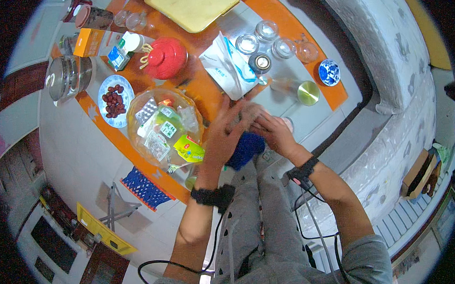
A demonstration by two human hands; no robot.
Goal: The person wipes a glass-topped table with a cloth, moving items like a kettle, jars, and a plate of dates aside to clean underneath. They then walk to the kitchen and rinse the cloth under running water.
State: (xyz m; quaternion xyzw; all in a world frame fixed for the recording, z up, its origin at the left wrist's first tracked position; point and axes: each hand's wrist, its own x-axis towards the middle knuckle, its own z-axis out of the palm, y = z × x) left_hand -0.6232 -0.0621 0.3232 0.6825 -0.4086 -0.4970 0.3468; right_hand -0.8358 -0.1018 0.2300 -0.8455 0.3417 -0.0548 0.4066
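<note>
Where the forearms reach toward the table, nearer than the amber-rimmed clear bowl (199, 116), 2 black wristbands (213, 196) circle the wrists. To the near right of the bowl, a dark blue bundle (246, 150) sits at the knees, just below the hands. Right beside the bowl in view is the left hand (228, 127), fingers stretched out and blurred; the right hand (274, 131) is farther right of it, fingers bent toward the left ones. The 2 hands overlap in view, and I cannot tell whether either grips anything. Inside the bowl lie packets (188, 148) and a silver blister sheet (146, 112). Left of the bowl, a pale blue plate (129, 98) carries dark red dried fruit (114, 101). Beyond the bowl and to its right, a white-and-blue packet (226, 65) lies with its near end close to the left fingertips; whether they touch is unclear. Directly behind the bowl stands a red rounded pot (166, 59). Farther off to the bowl's right are 3 clear glass jars (267, 31), and farthest behind it lies a yellow tray (200, 7).
</note>
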